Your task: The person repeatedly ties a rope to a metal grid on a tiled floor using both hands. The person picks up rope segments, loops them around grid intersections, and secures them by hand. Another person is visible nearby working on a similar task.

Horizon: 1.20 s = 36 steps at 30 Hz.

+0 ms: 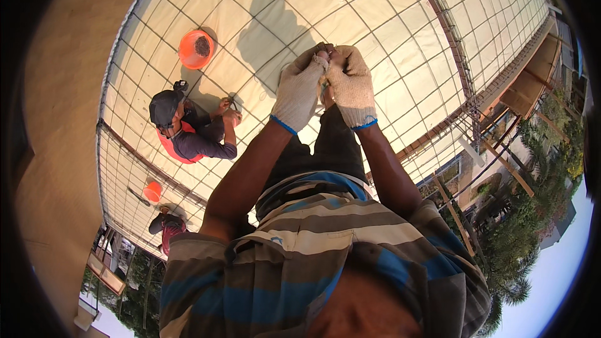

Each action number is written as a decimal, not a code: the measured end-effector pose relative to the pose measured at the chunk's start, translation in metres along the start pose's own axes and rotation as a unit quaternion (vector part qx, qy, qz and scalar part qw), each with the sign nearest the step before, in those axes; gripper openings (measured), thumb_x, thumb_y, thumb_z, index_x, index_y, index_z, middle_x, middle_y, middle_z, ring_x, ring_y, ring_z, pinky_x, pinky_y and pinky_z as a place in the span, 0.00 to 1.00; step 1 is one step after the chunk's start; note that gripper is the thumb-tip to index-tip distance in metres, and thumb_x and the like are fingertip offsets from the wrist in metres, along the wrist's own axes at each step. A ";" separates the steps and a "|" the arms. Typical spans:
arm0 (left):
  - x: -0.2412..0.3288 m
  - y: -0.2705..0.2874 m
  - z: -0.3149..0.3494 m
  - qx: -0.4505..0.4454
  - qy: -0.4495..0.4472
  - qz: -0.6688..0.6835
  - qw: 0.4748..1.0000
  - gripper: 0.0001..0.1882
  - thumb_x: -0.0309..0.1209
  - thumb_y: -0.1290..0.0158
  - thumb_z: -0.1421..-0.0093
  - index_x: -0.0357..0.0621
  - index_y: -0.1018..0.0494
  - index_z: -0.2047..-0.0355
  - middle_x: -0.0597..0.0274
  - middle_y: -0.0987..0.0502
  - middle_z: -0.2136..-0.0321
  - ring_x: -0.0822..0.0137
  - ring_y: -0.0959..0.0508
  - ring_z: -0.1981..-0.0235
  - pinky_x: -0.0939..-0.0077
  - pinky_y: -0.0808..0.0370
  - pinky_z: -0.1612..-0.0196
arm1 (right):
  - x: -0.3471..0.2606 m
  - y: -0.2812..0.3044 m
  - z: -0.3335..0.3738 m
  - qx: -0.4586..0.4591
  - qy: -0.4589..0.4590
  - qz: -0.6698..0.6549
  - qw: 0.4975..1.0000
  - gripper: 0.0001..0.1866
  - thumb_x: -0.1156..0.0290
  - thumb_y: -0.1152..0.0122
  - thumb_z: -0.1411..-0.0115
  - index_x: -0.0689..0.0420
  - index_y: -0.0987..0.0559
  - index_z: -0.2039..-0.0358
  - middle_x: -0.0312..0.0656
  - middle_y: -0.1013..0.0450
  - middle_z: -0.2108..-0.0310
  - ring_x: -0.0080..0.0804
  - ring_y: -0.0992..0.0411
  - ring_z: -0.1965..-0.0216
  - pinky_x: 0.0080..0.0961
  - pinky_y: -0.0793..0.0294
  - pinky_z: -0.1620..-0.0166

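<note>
Both hands meet at one crossing of the steel bar mesh (400,56), straight ahead of the body and past the knees. Left hand (299,91) in a knitted white glove with a blue cuff, fingers curled shut, knuckles up. Right hand (352,87) gloved the same, also curled, fingertips pressed against the left hand's. Something small is pinched between the fingertips at about the top of the gloves; it is too small and too covered to say what, possibly thin wire. Neither hand is nearer: they sit level, touching, on the same spot.

The crossing lies directly below the fingertips. One bar runs away from the body, the other crosses left to right; the fisheye bends both. The mesh lies over pale sheeting (350,6) that shows through every square.

The person's dark trousers and striped shirt (313,256) fill the lower middle of the view.

To the left, well apart, a second person (188,128) in a dark cap crouches on the mesh, hands on another crossing. An orange bucket (196,49) sits beyond that person. Further back, a third person (166,225) beside a second orange bucket (152,191).
</note>
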State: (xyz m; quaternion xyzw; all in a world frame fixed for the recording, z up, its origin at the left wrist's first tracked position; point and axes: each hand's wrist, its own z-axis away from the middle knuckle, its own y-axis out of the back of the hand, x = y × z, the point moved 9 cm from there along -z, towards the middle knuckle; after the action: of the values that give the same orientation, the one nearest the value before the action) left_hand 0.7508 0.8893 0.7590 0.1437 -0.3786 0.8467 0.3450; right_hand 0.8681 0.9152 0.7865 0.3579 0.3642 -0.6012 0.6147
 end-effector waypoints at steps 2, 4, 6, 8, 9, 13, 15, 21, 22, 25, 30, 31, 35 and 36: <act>-0.005 -0.005 -0.007 0.023 -0.012 0.003 1.000 0.12 0.31 0.51 0.20 0.36 0.26 0.43 0.61 0.21 0.52 0.67 0.20 0.49 0.72 0.21 0.45 | 0.004 0.007 -0.010 -0.067 -0.083 0.042 0.993 0.12 0.69 0.34 0.34 0.61 0.23 0.55 0.37 0.23 0.63 0.22 0.26 0.63 0.22 0.23 0.59; -0.002 -0.008 -0.017 0.059 -0.020 0.070 0.996 0.11 0.32 0.52 0.19 0.38 0.26 0.45 0.62 0.21 0.54 0.66 0.19 0.51 0.72 0.20 0.47 | 0.010 0.015 -0.008 -0.102 -0.132 0.019 0.986 0.15 0.64 0.34 0.33 0.60 0.22 0.52 0.35 0.24 0.67 0.20 0.27 0.66 0.22 0.25 0.63; 0.001 -0.001 -0.031 0.097 -0.060 0.165 0.980 0.10 0.34 0.55 0.18 0.43 0.27 0.46 0.67 0.24 0.63 0.75 0.26 0.68 0.79 0.24 0.65 | 0.033 0.032 0.005 -0.137 -0.167 -0.008 0.976 0.12 0.66 0.35 0.29 0.58 0.24 0.51 0.33 0.25 0.70 0.19 0.29 0.69 0.23 0.26 0.64; 0.011 0.020 -0.045 0.075 -0.118 0.215 0.967 0.11 0.35 0.56 0.17 0.45 0.28 0.47 0.70 0.28 0.67 0.79 0.34 0.76 0.83 0.31 0.74 | 0.044 0.040 0.023 -0.193 -0.221 -0.134 0.946 0.16 0.58 0.34 0.26 0.55 0.24 0.49 0.32 0.25 0.62 0.19 0.32 0.67 0.20 0.29 0.62; 0.020 0.013 -0.041 0.131 -0.112 0.208 0.963 0.11 0.37 0.57 0.17 0.45 0.28 0.49 0.71 0.32 0.70 0.81 0.43 0.80 0.85 0.43 0.80 | 0.047 0.044 0.036 -0.208 -0.288 -0.196 0.914 0.17 0.56 0.34 0.26 0.54 0.24 0.49 0.31 0.26 0.61 0.19 0.33 0.66 0.19 0.30 0.61; 0.003 -0.021 -0.043 0.081 -0.071 0.298 0.948 0.12 0.37 0.58 0.17 0.45 0.28 0.51 0.71 0.31 0.71 0.80 0.44 0.82 0.83 0.46 0.83 | 0.067 0.027 0.088 -0.291 -0.456 -0.393 0.744 0.11 0.58 0.36 0.25 0.48 0.24 0.52 0.24 0.29 0.64 0.18 0.36 0.67 0.20 0.34 0.62; 0.001 -0.023 -0.031 0.118 -0.106 0.266 0.951 0.12 0.37 0.58 0.17 0.45 0.29 0.52 0.71 0.31 0.71 0.80 0.44 0.83 0.83 0.46 0.83 | 0.075 0.022 0.096 -0.301 -0.482 -0.416 0.710 0.16 0.60 0.38 0.24 0.50 0.25 0.42 0.29 0.27 0.60 0.21 0.34 0.66 0.23 0.32 0.61; -0.025 0.063 -0.040 0.198 -0.117 0.430 0.873 0.16 0.39 0.57 0.17 0.43 0.27 0.59 0.72 0.33 0.75 0.78 0.43 0.83 0.80 0.44 0.81 | 0.064 0.057 0.052 -0.253 -0.026 -0.060 0.965 0.55 0.66 0.28 0.34 0.53 0.55 0.17 0.49 0.29 0.32 0.35 0.25 0.49 0.35 0.21 0.46; -0.039 0.068 -0.039 0.213 -0.094 0.445 0.865 0.16 0.39 0.57 0.17 0.43 0.28 0.60 0.72 0.33 0.75 0.78 0.43 0.83 0.80 0.44 0.82 | 0.047 0.044 0.057 -0.281 0.070 0.075 0.954 0.57 0.68 0.27 0.36 0.54 0.55 0.17 0.50 0.30 0.31 0.36 0.24 0.47 0.36 0.20 0.45; -0.082 0.073 -0.046 0.186 -0.044 0.478 0.857 0.17 0.39 0.56 0.18 0.45 0.30 0.64 0.73 0.35 0.76 0.77 0.44 0.83 0.79 0.45 0.82 | 0.034 0.020 0.041 -0.206 0.224 0.161 0.939 0.38 0.76 0.30 0.37 0.58 0.33 0.27 0.48 0.24 0.46 0.34 0.23 0.53 0.31 0.20 0.51; -0.137 0.101 -0.055 0.239 0.108 0.465 0.846 0.21 0.44 0.58 0.18 0.51 0.33 0.70 0.75 0.44 0.83 0.75 0.46 0.86 0.77 0.45 0.83 | 0.073 0.005 0.010 -0.103 0.096 0.129 0.982 0.15 0.71 0.44 0.26 0.63 0.22 0.44 0.43 0.22 0.58 0.24 0.25 0.62 0.27 0.22 0.59; -0.135 0.100 -0.049 0.229 0.115 0.449 0.856 0.21 0.43 0.58 0.18 0.50 0.34 0.70 0.75 0.46 0.84 0.76 0.46 0.85 0.77 0.45 0.83 | 0.074 -0.001 0.001 -0.089 0.058 0.131 0.986 0.15 0.69 0.47 0.24 0.63 0.21 0.44 0.43 0.21 0.59 0.24 0.24 0.60 0.26 0.22 0.58; -0.209 0.152 -0.062 0.248 0.151 0.498 0.817 0.14 0.38 0.54 0.19 0.46 0.33 0.64 0.69 0.31 0.75 0.73 0.33 0.79 0.82 0.28 0.71 | 0.103 -0.023 -0.027 -0.088 -0.042 0.071 0.993 0.22 0.66 0.49 0.24 0.65 0.25 0.37 0.51 0.18 0.49 0.35 0.20 0.51 0.33 0.20 0.46; -0.211 0.170 -0.065 0.240 0.157 0.452 0.845 0.12 0.37 0.52 0.20 0.46 0.32 0.63 0.69 0.30 0.73 0.72 0.32 0.76 0.81 0.26 0.70 | 0.120 -0.035 -0.023 -0.197 -0.078 0.149 0.966 0.27 0.65 0.46 0.25 0.64 0.29 0.31 0.54 0.21 0.43 0.44 0.21 0.46 0.38 0.22 0.39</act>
State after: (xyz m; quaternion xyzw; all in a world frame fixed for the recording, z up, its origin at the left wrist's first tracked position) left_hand 0.7867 0.7564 0.5164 -0.1002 -0.1276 0.9845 -0.0666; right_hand 0.8341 0.8772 0.6704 0.2321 0.3690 -0.4456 0.7819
